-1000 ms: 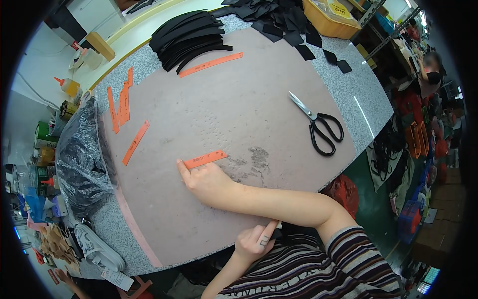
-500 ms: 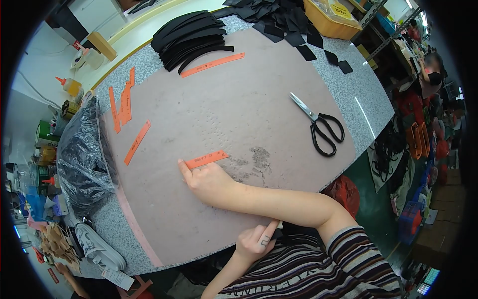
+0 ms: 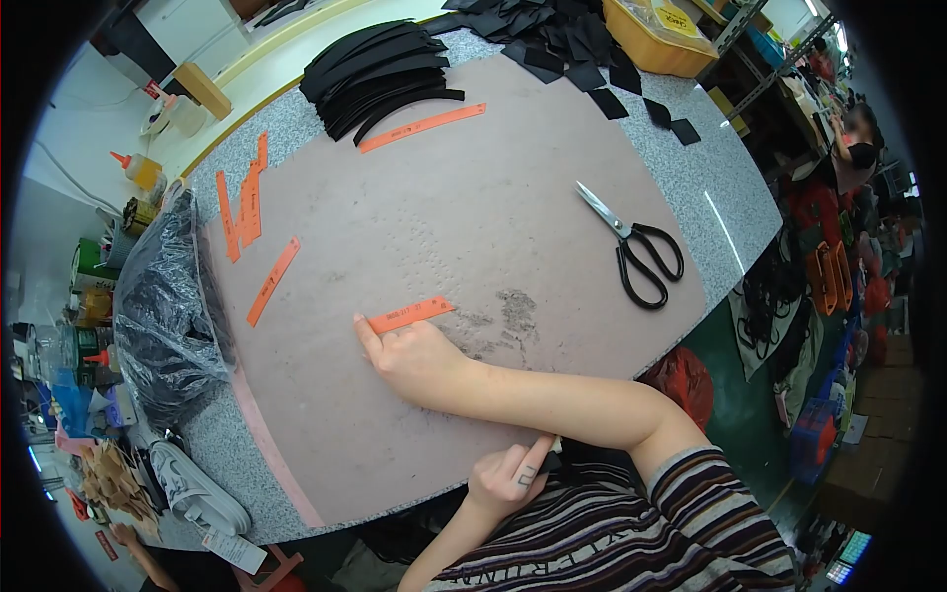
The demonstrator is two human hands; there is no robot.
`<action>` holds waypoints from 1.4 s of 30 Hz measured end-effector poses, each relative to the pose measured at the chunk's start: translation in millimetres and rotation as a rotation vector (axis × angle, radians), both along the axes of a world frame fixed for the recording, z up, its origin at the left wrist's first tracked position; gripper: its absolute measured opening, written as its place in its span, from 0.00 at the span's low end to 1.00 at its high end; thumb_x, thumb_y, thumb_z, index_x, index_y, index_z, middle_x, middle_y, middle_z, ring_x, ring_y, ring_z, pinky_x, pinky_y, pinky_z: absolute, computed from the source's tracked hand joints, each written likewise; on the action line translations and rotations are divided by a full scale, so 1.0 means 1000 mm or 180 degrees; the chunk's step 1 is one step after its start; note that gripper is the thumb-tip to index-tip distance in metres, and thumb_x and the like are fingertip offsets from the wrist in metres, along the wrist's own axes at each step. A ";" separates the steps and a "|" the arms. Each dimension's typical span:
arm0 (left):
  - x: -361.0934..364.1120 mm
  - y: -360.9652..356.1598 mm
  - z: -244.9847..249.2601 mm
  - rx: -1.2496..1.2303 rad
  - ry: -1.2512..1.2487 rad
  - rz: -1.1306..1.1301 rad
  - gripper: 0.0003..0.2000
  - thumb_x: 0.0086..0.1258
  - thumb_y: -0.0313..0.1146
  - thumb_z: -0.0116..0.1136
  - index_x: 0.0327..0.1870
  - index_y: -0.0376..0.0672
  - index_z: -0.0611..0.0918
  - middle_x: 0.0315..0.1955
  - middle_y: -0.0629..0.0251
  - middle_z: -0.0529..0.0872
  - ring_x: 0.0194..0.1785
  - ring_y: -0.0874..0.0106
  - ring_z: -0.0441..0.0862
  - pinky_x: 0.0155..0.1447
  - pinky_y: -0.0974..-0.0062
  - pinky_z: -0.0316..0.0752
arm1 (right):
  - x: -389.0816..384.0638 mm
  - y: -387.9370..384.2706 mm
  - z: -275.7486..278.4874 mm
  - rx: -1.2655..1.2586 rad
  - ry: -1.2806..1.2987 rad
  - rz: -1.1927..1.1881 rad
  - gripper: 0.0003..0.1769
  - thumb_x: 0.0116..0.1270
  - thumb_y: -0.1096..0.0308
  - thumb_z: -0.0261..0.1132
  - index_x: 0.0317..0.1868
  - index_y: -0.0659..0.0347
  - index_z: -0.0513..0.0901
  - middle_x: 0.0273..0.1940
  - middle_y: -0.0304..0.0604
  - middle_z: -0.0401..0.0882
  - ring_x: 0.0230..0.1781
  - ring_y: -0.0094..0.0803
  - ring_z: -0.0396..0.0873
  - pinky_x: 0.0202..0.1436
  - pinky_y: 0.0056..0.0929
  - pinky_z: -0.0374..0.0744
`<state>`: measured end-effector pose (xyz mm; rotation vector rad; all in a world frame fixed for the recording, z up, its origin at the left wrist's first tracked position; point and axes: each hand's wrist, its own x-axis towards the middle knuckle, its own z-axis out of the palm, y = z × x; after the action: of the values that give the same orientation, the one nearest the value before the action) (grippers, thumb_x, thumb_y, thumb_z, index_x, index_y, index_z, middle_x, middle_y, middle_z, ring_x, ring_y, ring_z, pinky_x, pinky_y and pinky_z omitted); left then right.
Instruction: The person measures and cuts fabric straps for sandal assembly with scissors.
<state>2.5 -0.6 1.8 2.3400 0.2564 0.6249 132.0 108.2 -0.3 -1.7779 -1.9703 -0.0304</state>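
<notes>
- The room looks like a workshop; a speckled table (image 3: 725, 178) stands in it, with a grey-pink mat (image 3: 503, 168) lying on top.
- At far left, a dark plastic bag (image 3: 163, 316) rests beside the mat.
- Next come several loose orange pieces (image 3: 251, 209), and one separate slanted piece (image 3: 273, 283) nearer to the person.
- Farther back is a pile of curved black strips (image 3: 370, 74).
- Near the middle of the mat lies the orange strip (image 3: 404, 315), its long axis running left to right, the right end slightly farther away.
- The right hand (image 3: 416, 363) is on its near side, the index finger extended at its left end, the other fingers bent. I cannot tell if they pinch it or only press it.
- The left hand (image 3: 505, 479), less near, is at the table edge, fingers folded beside a small dark thing (image 3: 552, 462); its grip is unclear.
- At right, scissors (image 3: 622, 233) lie apart from both hands.
</notes>
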 end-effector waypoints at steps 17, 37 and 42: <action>0.000 -0.001 -0.002 -0.0004 -0.0059 0.0046 0.33 0.42 0.29 0.67 0.59 0.41 0.83 0.22 0.68 0.70 0.18 0.70 0.72 0.25 0.73 0.71 | 0.000 -0.001 -0.001 0.0006 -0.0061 -0.0021 0.33 0.54 0.72 0.61 0.61 0.83 0.75 0.16 0.35 0.73 0.13 0.25 0.72 0.19 0.26 0.71; 0.000 -0.002 -0.004 0.0003 -0.0081 0.0050 0.33 0.43 0.29 0.67 0.60 0.42 0.83 0.22 0.68 0.69 0.18 0.70 0.71 0.24 0.73 0.71 | -0.002 0.000 -0.003 -0.0034 0.0035 -0.0071 0.27 0.64 0.70 0.60 0.60 0.80 0.76 0.16 0.36 0.71 0.14 0.28 0.71 0.21 0.29 0.71; 0.000 -0.001 -0.003 0.0007 -0.0042 0.0031 0.34 0.42 0.29 0.68 0.59 0.42 0.83 0.22 0.68 0.69 0.18 0.70 0.71 0.24 0.73 0.71 | -0.002 0.000 -0.003 -0.0054 0.0046 -0.0057 0.27 0.63 0.70 0.60 0.60 0.80 0.76 0.16 0.36 0.72 0.14 0.28 0.71 0.21 0.29 0.71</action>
<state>2.5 -1.7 -1.3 2.3372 0.2614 0.6455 130.1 107.7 -3.6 -1.8017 -1.9500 -0.0067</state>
